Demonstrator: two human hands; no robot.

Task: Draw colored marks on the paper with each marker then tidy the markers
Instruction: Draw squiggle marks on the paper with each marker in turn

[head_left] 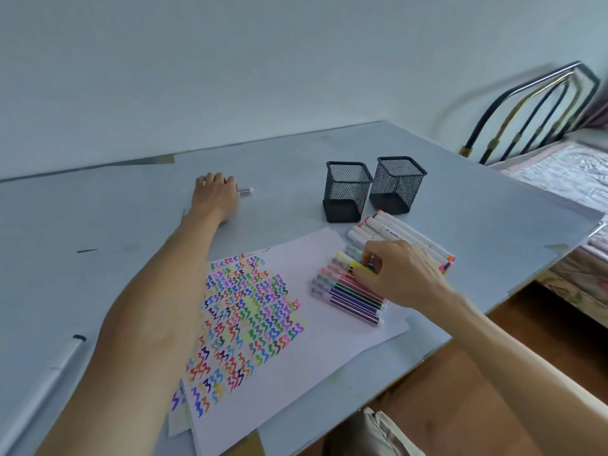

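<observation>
Head view showed the paper (329, 278), crowded with colored zigzag marks, lying on the table (98, 209) with the row of markers (348, 294) resting on its right part, near two empty mesh holders (347, 192). The right hand (401, 274) pinched a yellow marker (357, 266) in the row with narrowed fingers; a careless lift could have nudged its touching neighbours into rolling toward the table edge. The left hand (215, 195) was closed over a small pen-like item (245, 190), mostly hidden. Whether that item was capped could not be made out.
</observation>
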